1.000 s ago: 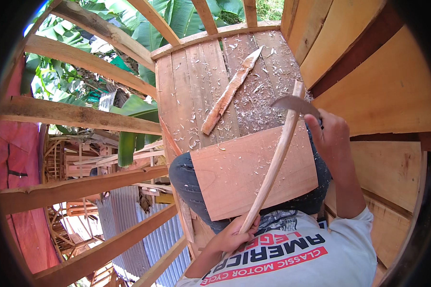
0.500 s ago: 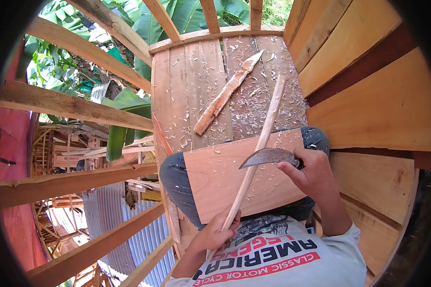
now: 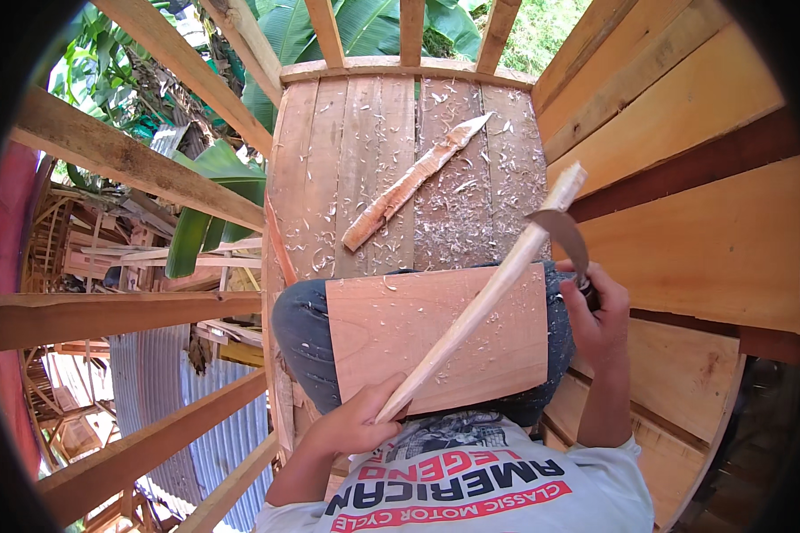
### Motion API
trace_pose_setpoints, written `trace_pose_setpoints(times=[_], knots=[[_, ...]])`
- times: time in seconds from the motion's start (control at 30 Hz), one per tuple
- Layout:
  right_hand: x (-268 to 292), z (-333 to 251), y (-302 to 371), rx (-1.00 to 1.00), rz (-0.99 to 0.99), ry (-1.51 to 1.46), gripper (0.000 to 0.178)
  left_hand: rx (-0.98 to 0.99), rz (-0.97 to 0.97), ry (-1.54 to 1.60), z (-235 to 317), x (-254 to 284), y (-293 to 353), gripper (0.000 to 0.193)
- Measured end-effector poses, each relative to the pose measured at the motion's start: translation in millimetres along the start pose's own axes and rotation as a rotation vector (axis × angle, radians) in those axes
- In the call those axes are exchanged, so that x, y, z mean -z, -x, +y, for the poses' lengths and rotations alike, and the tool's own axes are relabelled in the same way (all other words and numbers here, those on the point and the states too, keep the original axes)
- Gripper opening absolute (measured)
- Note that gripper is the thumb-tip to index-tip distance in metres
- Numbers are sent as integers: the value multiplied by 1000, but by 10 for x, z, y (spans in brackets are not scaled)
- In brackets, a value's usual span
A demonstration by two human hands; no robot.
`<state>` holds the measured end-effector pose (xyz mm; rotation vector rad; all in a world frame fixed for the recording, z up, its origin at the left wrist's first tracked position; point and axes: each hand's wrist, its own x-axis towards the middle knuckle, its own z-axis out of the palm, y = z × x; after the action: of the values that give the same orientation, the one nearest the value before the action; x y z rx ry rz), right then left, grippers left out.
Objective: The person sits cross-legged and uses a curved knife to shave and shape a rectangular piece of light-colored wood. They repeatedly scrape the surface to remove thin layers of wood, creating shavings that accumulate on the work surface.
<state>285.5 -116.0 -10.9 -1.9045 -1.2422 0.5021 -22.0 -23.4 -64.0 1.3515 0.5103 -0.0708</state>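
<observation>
A long, pale wooden stick point(image 3: 471, 315) slants up and to the right above my lap. Its near end sits in my left hand point(image 3: 362, 417), fingers wrapped round it. My right hand point(image 3: 599, 311) grips the dark handle of a curved knife point(image 3: 567, 235). The blade lies across the stick close to its far end and seems to touch it. Under the stick, a flat wooden board point(image 3: 373, 329) rests on my thighs, with a few shavings on it.
Beyond my knees, a pointed piece of wood point(image 3: 409, 188) lies on the plank floor point(image 3: 324, 178) among many curled shavings. Wooden rails point(image 3: 124, 311) stand along the left side and planks point(image 3: 684, 240) form the right wall. Banana leaves point(image 3: 218, 178) and corrugated sheets point(image 3: 227, 409) show outside.
The blade has gone from the stick's middle to near its far end, and its tip has turned upward. The stick's far end has swung right and nearer. My view has shifted slightly.
</observation>
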Motion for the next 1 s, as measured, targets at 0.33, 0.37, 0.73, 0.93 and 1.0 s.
trace_pose_setpoints(times=[0.33,0.37,0.73,0.93,1.0], knots=[[-93,41,41,73,132,138,14,141,-20,4,85,50,105,31],[-151,49,108,204,95,141,17,145,-32,13,87,57,105,31],[-229,40,83,296,26,297,34,138,17,-23,58,25,196,31],[-294,103,105,290,36,240,37,171,-2,-2,92,4,197,31],[-279,79,66,303,28,292,38,174,33,4,29,6,265,30]])
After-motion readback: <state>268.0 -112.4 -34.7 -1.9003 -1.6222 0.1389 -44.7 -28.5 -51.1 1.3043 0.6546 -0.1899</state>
